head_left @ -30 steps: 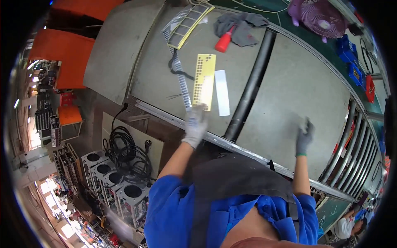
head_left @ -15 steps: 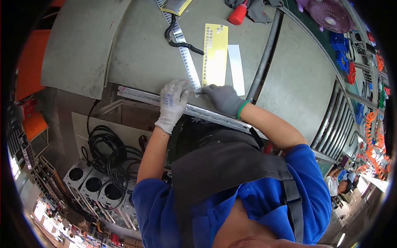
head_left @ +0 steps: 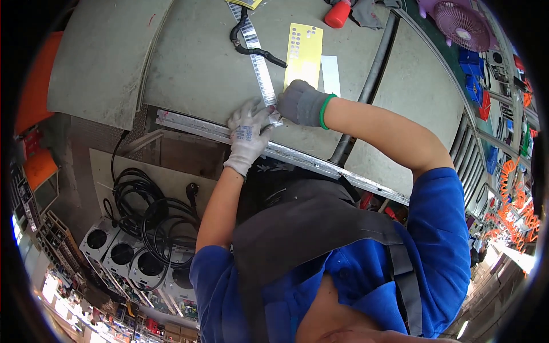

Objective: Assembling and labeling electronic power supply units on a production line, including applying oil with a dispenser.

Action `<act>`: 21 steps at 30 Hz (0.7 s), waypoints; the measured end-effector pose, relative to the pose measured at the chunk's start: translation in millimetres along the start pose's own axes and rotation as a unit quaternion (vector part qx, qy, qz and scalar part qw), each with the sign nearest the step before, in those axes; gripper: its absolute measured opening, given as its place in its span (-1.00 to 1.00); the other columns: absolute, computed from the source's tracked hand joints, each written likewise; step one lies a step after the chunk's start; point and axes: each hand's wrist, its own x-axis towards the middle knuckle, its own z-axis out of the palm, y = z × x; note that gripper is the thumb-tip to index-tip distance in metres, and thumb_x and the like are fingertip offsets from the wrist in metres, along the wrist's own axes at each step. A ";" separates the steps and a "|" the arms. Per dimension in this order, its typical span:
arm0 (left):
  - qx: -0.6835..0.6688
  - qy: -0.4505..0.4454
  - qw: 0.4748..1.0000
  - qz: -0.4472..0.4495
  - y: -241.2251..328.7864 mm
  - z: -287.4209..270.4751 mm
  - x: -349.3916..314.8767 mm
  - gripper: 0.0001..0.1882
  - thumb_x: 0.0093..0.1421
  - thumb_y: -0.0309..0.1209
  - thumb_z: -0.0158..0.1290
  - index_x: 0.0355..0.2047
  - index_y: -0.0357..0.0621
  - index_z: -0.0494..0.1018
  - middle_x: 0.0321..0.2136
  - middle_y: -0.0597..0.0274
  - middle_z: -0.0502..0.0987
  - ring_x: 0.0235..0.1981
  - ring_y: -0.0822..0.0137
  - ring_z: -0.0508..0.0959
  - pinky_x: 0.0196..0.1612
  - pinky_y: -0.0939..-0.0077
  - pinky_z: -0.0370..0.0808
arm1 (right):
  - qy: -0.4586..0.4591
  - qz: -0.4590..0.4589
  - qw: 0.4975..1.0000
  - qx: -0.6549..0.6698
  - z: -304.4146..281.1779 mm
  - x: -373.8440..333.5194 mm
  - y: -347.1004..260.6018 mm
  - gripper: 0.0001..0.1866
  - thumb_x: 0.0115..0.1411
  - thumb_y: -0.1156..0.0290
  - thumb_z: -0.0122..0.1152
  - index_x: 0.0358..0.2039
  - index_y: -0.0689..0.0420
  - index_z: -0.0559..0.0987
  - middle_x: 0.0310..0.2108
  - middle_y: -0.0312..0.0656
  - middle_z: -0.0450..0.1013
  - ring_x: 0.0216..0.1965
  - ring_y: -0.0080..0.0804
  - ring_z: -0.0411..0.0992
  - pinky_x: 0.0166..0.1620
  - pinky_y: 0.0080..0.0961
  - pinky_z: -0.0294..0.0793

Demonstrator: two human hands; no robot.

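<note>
A long strip of barcode labels [head_left: 262,74] runs down the grey worktable to its front edge. My left hand [head_left: 247,134], in a white glove, has its fingers closed on the strip's near end, which looks bent and shiny. My right hand [head_left: 301,104], in a grey glove with a green cuff, is curled against the same end. Its fingertips are mostly hidden, so what they pinch does not show. Just beyond it lies a yellow sheet with rows of round silver stickers [head_left: 303,51], beside a pale blank strip [head_left: 330,74]. A black curved handle-like piece [head_left: 251,50] lies across the label strip.
A red squeeze bottle [head_left: 337,14] and grey cloth [head_left: 366,14] lie at the far side. A metal rail [head_left: 194,126] edges the table; a dark slot with a roller [head_left: 366,97] crosses it at right. Coiled black cables [head_left: 143,200] hang below left. A purple fan [head_left: 460,26] stands far right.
My right hand has moved slightly up and its elbow has swung out to the right. My left hand has shifted a little right, its fingers now meeting the right hand at the strip's end.
</note>
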 end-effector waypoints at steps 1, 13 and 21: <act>0.001 0.000 1.000 0.000 -0.7 1.2 -0.5 -0.50 0.00 -0.25 0.31 0.02 0.19 0.58 0.23 0.29 0.30 0.22 0.14 0.31 0.28 0.03 0.15 | 0.001 0.000 1.000 0.000 -3.9 0.0 -0.3 -0.83 0.17 0.32 0.18 -0.30 0.02 0.70 -0.35 -0.23 0.64 -0.27 -0.23 0.64 -0.28 -0.24 0.56; -0.028 -0.025 0.997 0.065 -4.9 -0.8 19.7 -0.46 0.06 -0.33 0.19 0.12 0.19 0.52 0.20 0.09 0.36 0.19 -0.03 0.37 0.25 -0.02 0.27 | 0.079 0.088 0.929 0.351 26.7 -63.0 31.9 -0.69 0.13 0.27 0.17 -0.11 -0.16 0.70 -0.19 -0.18 0.63 -0.12 -0.13 0.58 -0.05 -0.26 0.54; 0.022 0.034 0.994 0.098 -30.5 3.4 -1.0 -0.60 0.26 -0.38 0.03 0.11 0.05 0.53 0.16 -0.23 0.41 0.21 -0.27 0.31 0.32 -0.13 0.16 | 0.457 0.365 0.628 0.514 125.4 -281.6 85.4 -0.66 0.21 0.11 0.26 -0.14 0.07 0.65 -0.17 -0.03 0.59 -0.16 -0.15 0.53 -0.05 -0.28 0.47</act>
